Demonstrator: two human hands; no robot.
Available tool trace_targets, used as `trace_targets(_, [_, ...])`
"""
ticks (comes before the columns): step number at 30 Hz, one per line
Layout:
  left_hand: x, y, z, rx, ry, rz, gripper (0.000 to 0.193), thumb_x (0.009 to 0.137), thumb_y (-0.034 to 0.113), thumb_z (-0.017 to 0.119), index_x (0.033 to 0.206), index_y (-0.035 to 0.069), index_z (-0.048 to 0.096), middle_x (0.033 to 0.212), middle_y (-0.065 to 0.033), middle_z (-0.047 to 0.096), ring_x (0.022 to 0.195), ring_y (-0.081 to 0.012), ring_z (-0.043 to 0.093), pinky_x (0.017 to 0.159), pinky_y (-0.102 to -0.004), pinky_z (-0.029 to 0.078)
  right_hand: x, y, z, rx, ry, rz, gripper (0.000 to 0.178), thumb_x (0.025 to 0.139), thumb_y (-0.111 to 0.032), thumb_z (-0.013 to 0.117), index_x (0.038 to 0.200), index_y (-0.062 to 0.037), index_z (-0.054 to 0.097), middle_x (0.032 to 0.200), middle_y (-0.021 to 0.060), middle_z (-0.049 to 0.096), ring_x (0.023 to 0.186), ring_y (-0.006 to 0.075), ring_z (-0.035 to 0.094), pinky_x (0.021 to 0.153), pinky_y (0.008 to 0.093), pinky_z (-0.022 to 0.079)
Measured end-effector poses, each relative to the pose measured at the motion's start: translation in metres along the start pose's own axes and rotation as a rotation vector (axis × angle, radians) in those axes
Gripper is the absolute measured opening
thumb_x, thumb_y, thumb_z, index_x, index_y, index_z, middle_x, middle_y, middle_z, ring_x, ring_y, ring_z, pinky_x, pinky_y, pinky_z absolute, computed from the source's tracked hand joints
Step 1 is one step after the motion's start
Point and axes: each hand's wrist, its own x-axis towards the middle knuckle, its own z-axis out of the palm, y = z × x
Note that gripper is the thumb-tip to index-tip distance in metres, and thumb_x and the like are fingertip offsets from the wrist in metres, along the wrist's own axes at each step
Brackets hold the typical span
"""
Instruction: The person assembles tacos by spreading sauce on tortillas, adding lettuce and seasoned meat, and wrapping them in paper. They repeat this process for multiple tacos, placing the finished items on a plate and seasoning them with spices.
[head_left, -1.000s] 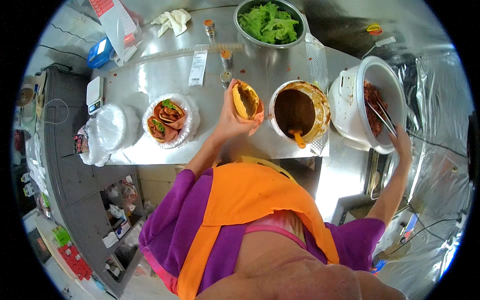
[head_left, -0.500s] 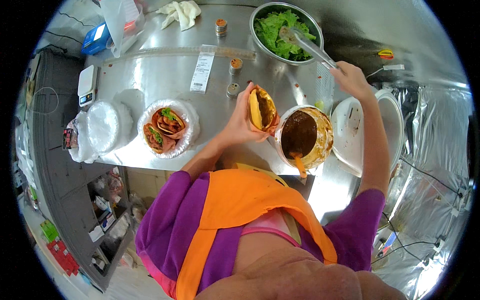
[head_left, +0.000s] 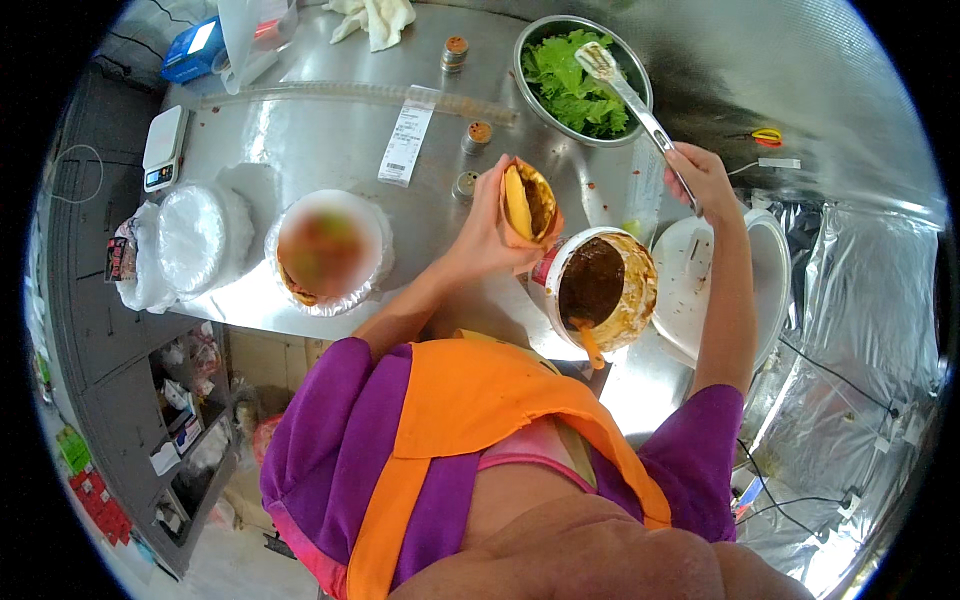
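Note:
My left hand [head_left: 482,232] holds upright a folded flatbread wrap [head_left: 517,203], partly in reddish-brown paper, its open top showing brown sauce inside. My right hand [head_left: 703,180] grips the handle of sauce-smeared tongs [head_left: 640,108], their pale head lying over green lettuce [head_left: 565,75] in a steel bowl [head_left: 519,88]. Just right of the wrap stands a tub [head_left: 645,310] with dark brown sauce [head_left: 590,280] and an orange-handled utensil [head_left: 590,345] leaning in it. On the left, a plastic-covered plate [head_left: 372,278] bears filled wraps, now blurred.
A printed receipt [head_left: 407,135] and several small shaker jars [head_left: 477,137] stand beyond my left hand. Stacked covered plates [head_left: 195,245] and a scale [head_left: 163,145] are at the left. A white basin [head_left: 775,265] lies under my right forearm. A cloth [head_left: 375,20] rests at the back.
My right hand has shifted nearer and tilted the tongs, whose head now shows pale above the lettuce. My left hand still holds the wrap. The whole view has shifted slightly.

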Motion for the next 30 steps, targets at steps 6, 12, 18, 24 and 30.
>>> trace_targets(6, [0.030,-0.014,0.020,0.104,0.205,0.053,0.120,0.058,0.024,0.090,0.149,-0.003,0.016,0.139,-0.0141,0.036,0.133,-0.0260,0.037,0.112,-0.0388,0.032,-0.097,0.007,0.027,0.137,0.106,0.017,0.021,0.096,-0.024,0.057,0.093,-0.0052,0.065,0.070,-0.0005,0.061,0.055,0.0029,0.053,0.047,0.0193,0.041])
trace_targets(12, [0.045,0.006,0.029,0.222,0.234,0.005,0.124,0.059,0.023,0.090,0.151,-0.001,0.010,0.137,-0.0160,0.031,0.130,-0.0274,0.039,0.108,-0.0396,0.038,-0.152,0.005,0.109,0.113,0.322,0.011,0.028,0.095,-0.017,0.059,0.119,-0.0025,0.064,0.075,0.0038,0.064,0.060,0.0065,0.059,0.054,0.0221,0.049])
trace_targets(18, [0.049,0.002,0.020,0.244,0.256,0.079,0.120,0.059,0.024,0.089,0.149,-0.002,0.015,0.137,-0.0163,0.032,0.129,-0.0292,0.040,0.106,-0.0411,0.039,-0.191,0.019,0.113,-0.016,0.282,0.002,0.033,0.092,-0.016,0.064,0.123,-0.0027,0.062,0.076,0.0047,0.064,0.064,0.0083,0.061,0.059,0.0256,0.050])
trace_targets(24, [0.045,0.034,0.004,0.386,0.157,0.193,0.113,0.058,0.025,0.089,0.146,-0.003,0.024,0.136,-0.0196,0.038,0.127,-0.0346,0.041,0.104,-0.0422,0.040,-0.229,0.004,0.059,0.131,0.277,0.098,0.035,0.091,-0.015,0.063,0.122,0.0000,0.062,0.077,-0.0001,0.062,0.066,0.0071,0.057,0.059,0.0234,0.047])
trace_targets(30, [0.039,0.061,0.006,0.392,-0.051,0.228,0.111,0.058,0.026,0.089,0.145,-0.004,0.027,0.135,-0.0209,0.042,0.125,-0.0360,0.043,0.104,-0.0425,0.040,-0.225,-0.027,0.051,-0.405,0.349,-0.119,0.032,0.089,-0.020,0.066,0.113,-0.0003,0.062,0.066,0.0115,0.057,0.055,0.0155,0.053,0.054,0.0299,0.044])
